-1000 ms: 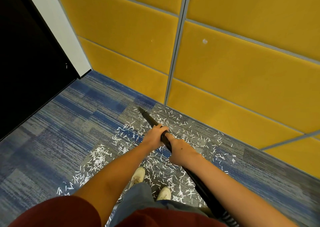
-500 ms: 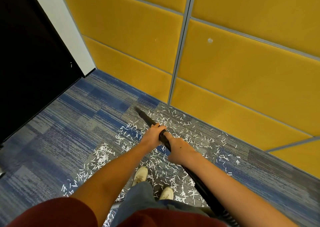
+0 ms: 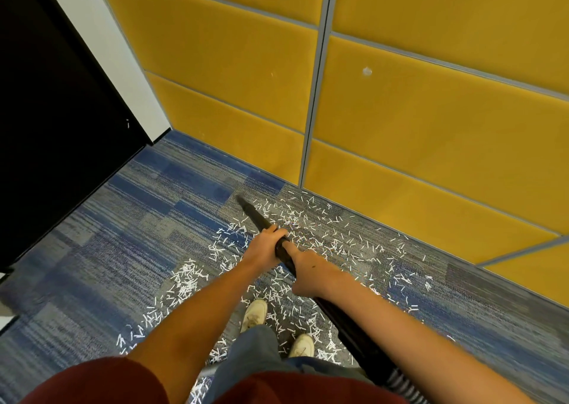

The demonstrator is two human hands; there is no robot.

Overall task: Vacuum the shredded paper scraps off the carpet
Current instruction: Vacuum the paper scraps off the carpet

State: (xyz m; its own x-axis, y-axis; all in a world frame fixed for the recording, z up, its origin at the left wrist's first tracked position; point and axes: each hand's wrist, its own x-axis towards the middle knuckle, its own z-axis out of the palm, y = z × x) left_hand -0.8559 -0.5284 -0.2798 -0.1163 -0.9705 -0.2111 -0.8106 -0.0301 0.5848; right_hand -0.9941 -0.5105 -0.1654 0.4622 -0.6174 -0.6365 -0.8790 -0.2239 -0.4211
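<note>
A black vacuum wand [image 3: 257,217] slants from lower right up to a narrow tip on the carpet near the wall. My left hand [image 3: 264,248] grips the wand farther up towards the tip. My right hand [image 3: 308,273] grips it just behind the left one. White shredded paper scraps [image 3: 323,234] lie scattered over the blue-grey carpet [image 3: 123,234] around and right of the wand, with a denser patch of scraps [image 3: 184,280] to its left. The tip sits at the far left edge of the scraps.
A yellow padded wall [image 3: 400,126] runs along the far side. A black door [image 3: 55,111] with a white frame [image 3: 117,59] stands at left. My two white shoes [image 3: 254,311] stand among the scraps. A striped hose section [image 3: 397,382] shows at the bottom.
The wand tip has slid slightly away along the carpet towards the wall corner, and both hands moved with it. The view shifted a little.
</note>
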